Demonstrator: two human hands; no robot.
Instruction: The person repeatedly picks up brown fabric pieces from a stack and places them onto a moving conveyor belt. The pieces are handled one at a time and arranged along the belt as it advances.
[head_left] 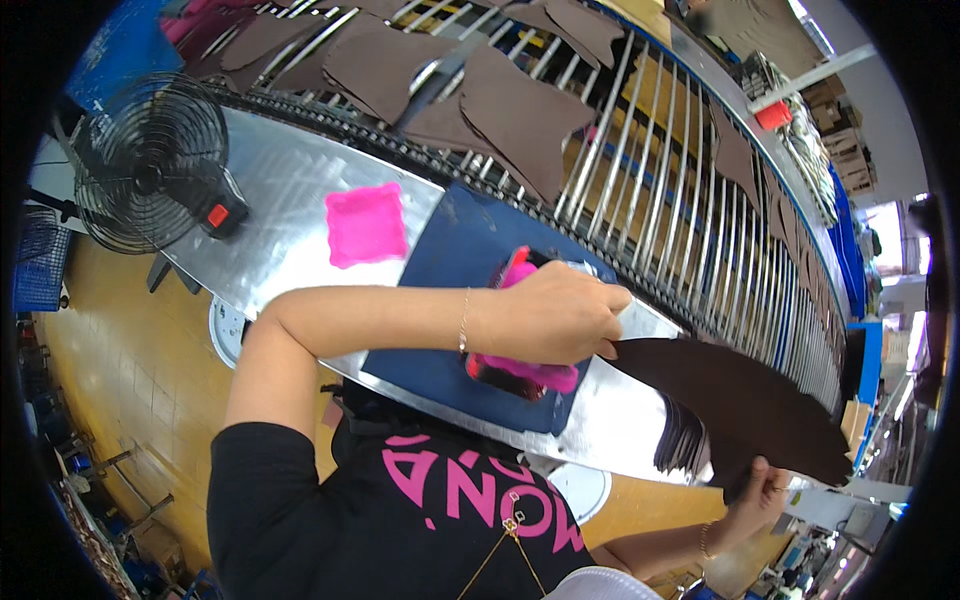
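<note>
A dark brown cut sheet piece (740,400) with a curved edge stretches between both hands at the right. My left hand (560,312) reaches across to the right, fingers closed at the piece's left corner. At its lower right edge my right hand (762,492) grips it between thumb and fingers. Under my left forearm and hand is a pink and red container (525,378), mostly hidden, on a dark blue mat (430,270). A stack of dark pieces (682,440) lies beside the held sheet, partly covered by it.
A rack of metal rods (640,150) with a chain edge runs along the far side, carrying several brown cut pieces (520,115). On the metal table (275,190) lies a bright pink wavy-edged square (366,225). A black fan (150,165) stands at the left end.
</note>
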